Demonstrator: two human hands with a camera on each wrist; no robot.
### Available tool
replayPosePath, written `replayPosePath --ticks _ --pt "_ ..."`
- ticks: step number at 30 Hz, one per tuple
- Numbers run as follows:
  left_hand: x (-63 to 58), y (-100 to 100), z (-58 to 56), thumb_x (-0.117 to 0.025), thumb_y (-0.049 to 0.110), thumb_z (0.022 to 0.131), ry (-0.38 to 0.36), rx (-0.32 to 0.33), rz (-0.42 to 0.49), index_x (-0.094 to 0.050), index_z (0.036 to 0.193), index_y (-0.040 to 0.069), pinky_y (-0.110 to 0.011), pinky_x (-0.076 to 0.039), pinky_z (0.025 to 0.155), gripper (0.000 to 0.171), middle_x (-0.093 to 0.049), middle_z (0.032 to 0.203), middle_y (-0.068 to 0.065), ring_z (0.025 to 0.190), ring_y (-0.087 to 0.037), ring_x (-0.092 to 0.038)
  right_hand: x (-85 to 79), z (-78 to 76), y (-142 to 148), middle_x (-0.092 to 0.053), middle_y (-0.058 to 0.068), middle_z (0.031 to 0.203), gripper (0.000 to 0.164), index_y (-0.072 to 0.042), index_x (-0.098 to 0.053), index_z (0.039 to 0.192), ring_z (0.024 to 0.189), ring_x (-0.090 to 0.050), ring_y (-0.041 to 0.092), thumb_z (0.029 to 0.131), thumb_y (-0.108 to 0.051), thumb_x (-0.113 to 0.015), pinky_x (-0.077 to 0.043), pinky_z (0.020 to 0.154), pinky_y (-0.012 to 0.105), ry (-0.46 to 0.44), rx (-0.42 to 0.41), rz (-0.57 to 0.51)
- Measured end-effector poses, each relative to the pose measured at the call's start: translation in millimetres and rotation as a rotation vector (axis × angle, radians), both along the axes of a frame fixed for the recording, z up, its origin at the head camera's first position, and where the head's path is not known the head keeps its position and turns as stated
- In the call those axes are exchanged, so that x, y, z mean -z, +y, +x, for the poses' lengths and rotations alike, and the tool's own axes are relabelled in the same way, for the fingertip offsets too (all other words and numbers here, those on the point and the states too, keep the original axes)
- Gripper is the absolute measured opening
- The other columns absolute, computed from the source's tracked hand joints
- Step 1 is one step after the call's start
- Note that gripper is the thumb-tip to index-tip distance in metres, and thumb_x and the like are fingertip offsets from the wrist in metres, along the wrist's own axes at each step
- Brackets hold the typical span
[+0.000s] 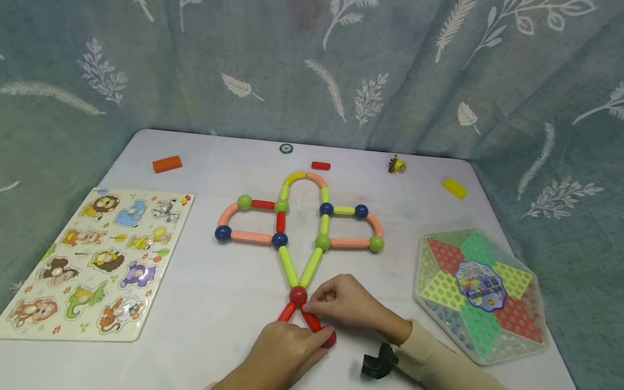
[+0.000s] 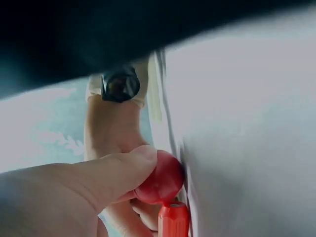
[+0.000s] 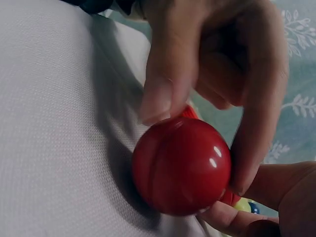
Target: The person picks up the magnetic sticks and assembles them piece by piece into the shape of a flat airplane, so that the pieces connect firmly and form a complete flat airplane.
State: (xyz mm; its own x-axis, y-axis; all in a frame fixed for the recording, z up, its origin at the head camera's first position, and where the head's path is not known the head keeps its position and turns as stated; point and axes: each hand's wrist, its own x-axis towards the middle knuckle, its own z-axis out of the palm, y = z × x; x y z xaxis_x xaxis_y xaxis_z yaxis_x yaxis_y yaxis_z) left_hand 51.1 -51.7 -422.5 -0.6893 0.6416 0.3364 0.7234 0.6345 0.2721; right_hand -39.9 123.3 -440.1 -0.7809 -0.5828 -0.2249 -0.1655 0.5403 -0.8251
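Magnetic sticks and balls form a flat figure on the white table. My left hand (image 1: 287, 346) pinches a red ball (image 1: 330, 338) at the near end of a red magnetic stick (image 1: 311, 320). My right hand (image 1: 348, 300) pinches that stick near its upper end, just below the central red ball (image 1: 298, 295). A second red stick (image 1: 286, 312) runs down from the central ball, its lower part hidden by my left hand. In the left wrist view, the thumb presses the red ball (image 2: 163, 177) beside a red stick (image 2: 173, 219). A red ball (image 3: 182, 168) looms large in the right wrist view.
Farther up, the figure continues with green sticks (image 1: 287, 266) and looped sides. An animal puzzle board (image 1: 163, 271) lies left; a hexagonal game board (image 1: 424, 260) lies right. Along the back are an orange block (image 1: 167, 164), a loose red stick (image 1: 320, 166) and a yellow block (image 1: 454, 188).
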Motion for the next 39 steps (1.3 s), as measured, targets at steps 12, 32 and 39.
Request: replayPosePath --ticks 12,32,39 --pt "6.8 -3 4.2 -0.082 0.029 0.070 0.100 -0.002 0.116 -0.067 0.094 0.018 -0.009 -0.018 0.043 0.030 -0.037 0.048 0.015 0.043 0.004 -0.028 -5.0 -1.1 -1 -0.041 -0.008 0.043 0.018 -0.027 -0.072 0.071 0.042 -0.035 0.003 0.076 -0.044 -0.073 -0.024 0.043 0.020 -0.048 -0.003 0.005" --pt "5.6 -4 6.1 -0.083 0.033 0.069 0.056 -0.027 0.085 -0.069 0.095 0.017 -0.008 -0.019 0.045 0.033 -0.036 0.047 0.015 0.041 0.004 -0.024 -5.4 2.1 -7 -0.046 -0.006 0.045 0.018 -0.025 -0.072 0.069 0.045 -0.037 0.006 0.076 -0.041 -0.073 -0.022 0.042 0.022 -0.129 0.052 0.024" --pt "-6.5 -46 9.2 -0.075 0.055 0.070 -0.055 -0.254 0.084 -0.073 0.102 0.020 -0.010 -0.028 0.045 0.047 -0.053 0.053 0.019 0.044 0.010 -0.033 -7.8 2.6 -5 -0.047 -0.006 0.046 0.019 -0.025 -0.072 0.071 0.045 -0.039 0.006 0.076 -0.044 -0.073 -0.024 0.043 0.023 -0.130 0.050 0.031"
